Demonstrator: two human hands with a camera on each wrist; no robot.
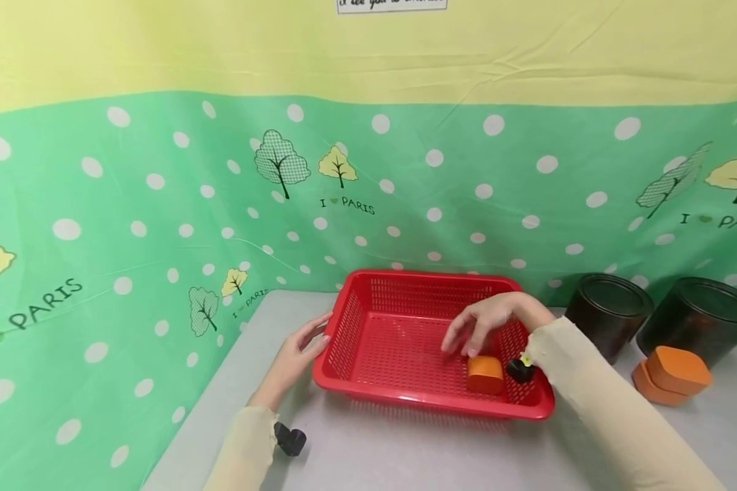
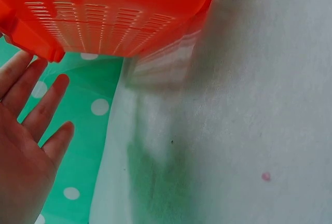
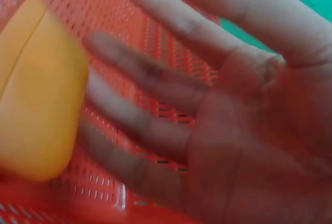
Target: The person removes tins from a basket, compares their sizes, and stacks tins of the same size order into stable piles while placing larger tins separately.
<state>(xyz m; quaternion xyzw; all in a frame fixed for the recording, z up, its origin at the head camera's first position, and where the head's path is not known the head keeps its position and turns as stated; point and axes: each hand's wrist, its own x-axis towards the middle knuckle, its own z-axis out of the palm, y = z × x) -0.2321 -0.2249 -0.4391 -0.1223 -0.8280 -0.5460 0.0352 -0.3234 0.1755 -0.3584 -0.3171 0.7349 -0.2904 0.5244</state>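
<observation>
A red perforated plastic basket (image 1: 399, 344) sits on the grey table, its left rim at the fingertips of my left hand (image 1: 293, 359). In the left wrist view, the fingers (image 2: 47, 106) of that hand are extended beside the basket's outer wall (image 2: 98, 27). Inside the basket, in its right front part, lies a small orange box with rounded corners (image 1: 485, 375). Over it hovers my right hand (image 1: 485, 320), fingers spread and loosely bent. The right wrist view, blurred, shows the orange box (image 3: 44, 97) just beyond the fingertips, with nothing in the palm.
Two dark cylindrical cans (image 1: 611, 307) stand at the back right, side by side. In front of them, two more orange boxes (image 1: 672, 374) are stacked on the table. A green and yellow printed cloth (image 1: 405, 170) hangs behind and to the left.
</observation>
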